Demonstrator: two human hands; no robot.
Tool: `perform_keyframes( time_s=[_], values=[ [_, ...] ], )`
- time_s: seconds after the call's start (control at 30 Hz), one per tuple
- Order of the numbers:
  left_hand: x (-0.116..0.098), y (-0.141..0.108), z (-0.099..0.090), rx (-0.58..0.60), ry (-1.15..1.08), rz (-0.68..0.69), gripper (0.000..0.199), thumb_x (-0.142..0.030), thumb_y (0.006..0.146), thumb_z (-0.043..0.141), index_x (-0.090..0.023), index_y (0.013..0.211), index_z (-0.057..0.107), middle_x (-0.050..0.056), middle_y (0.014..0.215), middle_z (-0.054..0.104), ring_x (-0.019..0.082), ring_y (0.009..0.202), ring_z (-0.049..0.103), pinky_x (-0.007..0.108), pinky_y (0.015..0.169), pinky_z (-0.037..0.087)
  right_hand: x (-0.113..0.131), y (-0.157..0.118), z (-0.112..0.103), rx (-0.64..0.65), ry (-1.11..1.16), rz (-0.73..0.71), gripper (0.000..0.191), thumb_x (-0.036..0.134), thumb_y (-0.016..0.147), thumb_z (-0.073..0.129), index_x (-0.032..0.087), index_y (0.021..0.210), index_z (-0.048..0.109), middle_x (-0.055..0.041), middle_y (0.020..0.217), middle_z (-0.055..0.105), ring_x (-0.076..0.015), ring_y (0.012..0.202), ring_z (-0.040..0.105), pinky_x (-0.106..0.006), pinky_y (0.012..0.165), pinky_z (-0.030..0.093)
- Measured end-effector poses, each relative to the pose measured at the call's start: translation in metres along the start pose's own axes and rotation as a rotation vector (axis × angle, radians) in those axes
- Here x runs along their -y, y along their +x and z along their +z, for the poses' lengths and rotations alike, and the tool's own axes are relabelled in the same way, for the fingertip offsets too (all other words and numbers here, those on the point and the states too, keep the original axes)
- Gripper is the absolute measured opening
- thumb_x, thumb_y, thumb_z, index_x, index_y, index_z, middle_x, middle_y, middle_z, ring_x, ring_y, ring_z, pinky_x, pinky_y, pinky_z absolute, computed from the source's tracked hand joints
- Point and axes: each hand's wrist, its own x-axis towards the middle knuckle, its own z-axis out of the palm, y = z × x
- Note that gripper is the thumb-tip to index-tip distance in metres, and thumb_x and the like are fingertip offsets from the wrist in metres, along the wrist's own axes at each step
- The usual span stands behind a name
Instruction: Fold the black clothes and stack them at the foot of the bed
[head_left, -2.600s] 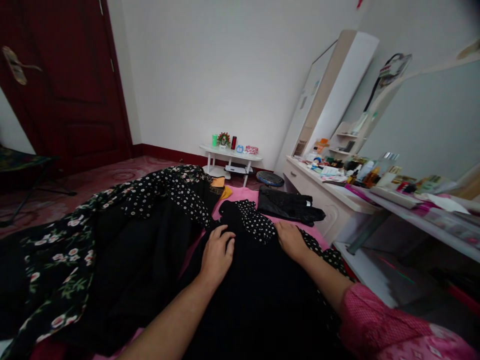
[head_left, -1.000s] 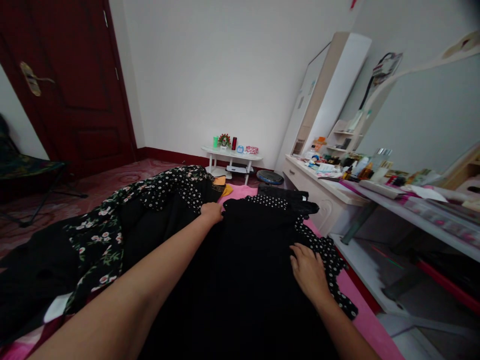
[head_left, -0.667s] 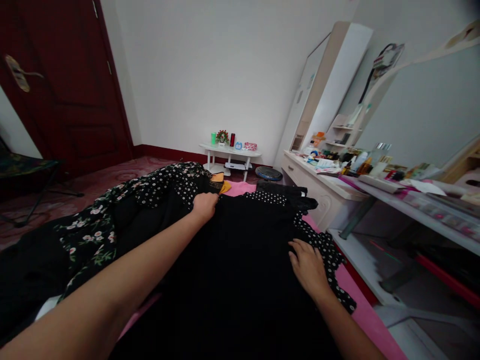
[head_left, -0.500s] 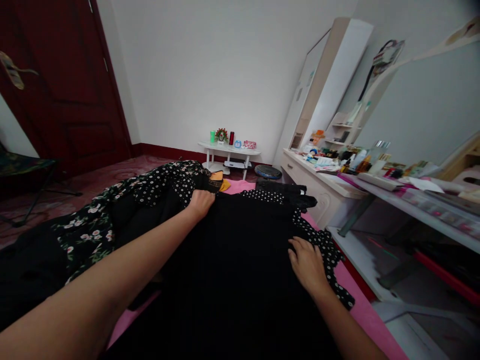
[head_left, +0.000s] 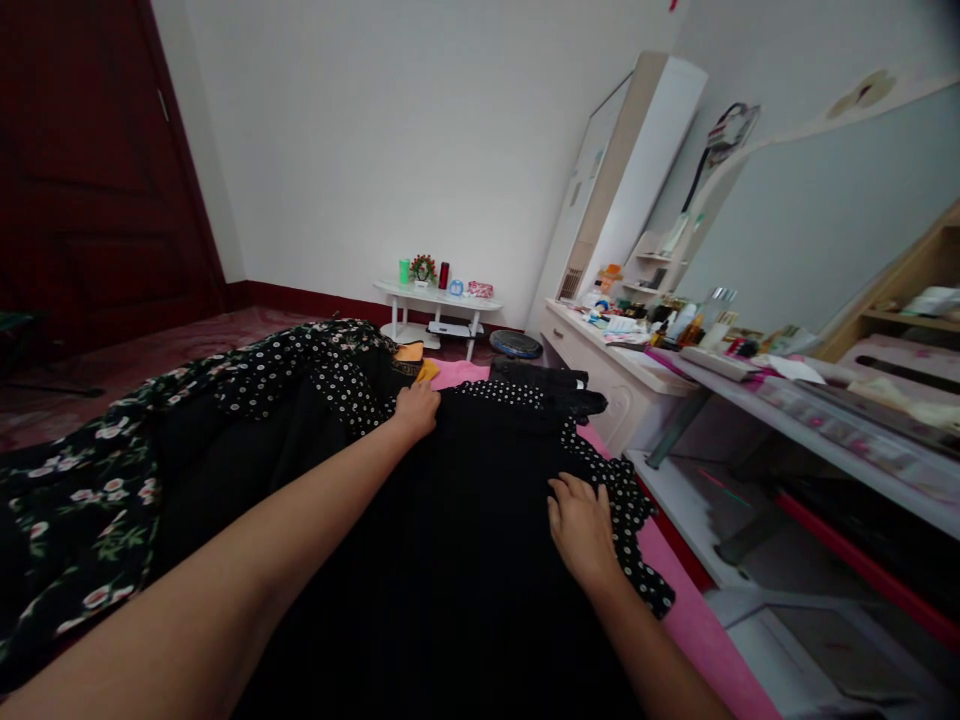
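Observation:
A plain black garment (head_left: 457, 540) is spread in front of me, with a black polka-dot garment (head_left: 622, 495) showing from under its right side. My left hand (head_left: 418, 408) is closed at the garment's far left edge, fingers curled over the cloth. Lying flat on the black fabric near its right edge, my right hand (head_left: 585, 525) has its fingers apart. Left of my left arm, a floral and dotted black garment (head_left: 82, 540) lies heaped. Yellow cloth (head_left: 427, 371) peeks out just beyond my left hand.
Pink bedding (head_left: 694, 610) lies beneath the clothes. On the right stand a cluttered dressing table (head_left: 652, 372) and a desk (head_left: 810, 410). A small white table (head_left: 442, 294) with a green cup and flowers is by the far wall. A dark red door (head_left: 90, 180) is at left.
The view has turned slightly right, so the room shifts left in the picture. My left hand has moved a little rightward relative to the cloth; my right hand still rests flat.

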Motion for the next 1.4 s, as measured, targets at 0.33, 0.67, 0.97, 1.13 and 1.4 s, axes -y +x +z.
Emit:
perform_keyframes(
  time_s=[0.33,0.67,0.97,1.13,1.4],
  values=[
    [0.0,0.057,0.034,0.031,-0.259,-0.152,0.077,-0.035,0.076,0.068,-0.019,0.142,0.031,0.016,0.125,0.056,0.03,0.113,0.055,0.036,0.091,0.044,0.006,0.004,0.008,0.013,0.004,-0.022,0.035,0.016,0.09,0.038,0.016,0.113,0.063,-0.0107,0.122,0.06,-0.0256,0.117,0.05,-0.048,0.108,0.022],
    [0.005,0.066,0.056,-0.034,-0.42,-0.274,0.039,-0.029,0.091,0.048,-0.015,0.127,0.05,0.012,0.123,0.057,0.023,0.11,0.057,0.04,0.095,0.043,0.005,0.006,0.01,0.032,0.022,-0.009,0.034,0.015,0.089,0.04,0.015,0.113,0.063,-0.01,0.122,0.06,-0.0252,0.117,0.049,-0.048,0.108,0.023],
    [-0.037,0.005,0.053,0.068,-0.394,-0.009,0.071,-0.049,0.08,0.057,-0.027,0.143,0.032,0.011,0.156,0.011,0.034,0.141,0.017,0.054,0.11,0.021,0.003,0.005,0.01,0.004,-0.03,0.017,0.04,0.021,0.089,0.041,0.016,0.126,0.055,-0.0112,0.134,0.051,-0.025,0.123,0.044,-0.041,0.104,0.029],
    [-0.063,-0.086,0.045,0.147,-0.302,0.272,0.069,-0.064,0.087,0.033,-0.026,0.145,0.029,0.009,0.155,0.015,0.03,0.143,0.006,0.055,0.112,0.005,0.004,0.004,0.006,0.04,-0.055,0.049,0.041,0.029,0.092,0.039,0.017,0.129,0.053,-0.0118,0.135,0.05,-0.0261,0.121,0.044,-0.04,0.095,0.036],
    [-0.04,-0.221,-0.011,0.346,-0.306,0.526,0.069,-0.062,0.089,0.032,-0.031,0.148,0.014,0.007,0.156,0.0,0.028,0.143,-0.002,0.055,0.113,0.006,0.0,-0.011,-0.002,0.244,-0.043,-0.09,0.05,0.039,0.095,0.032,0.026,0.143,0.035,-0.0086,0.151,0.031,-0.0284,0.138,0.026,-0.051,0.107,0.024]
  ],
)
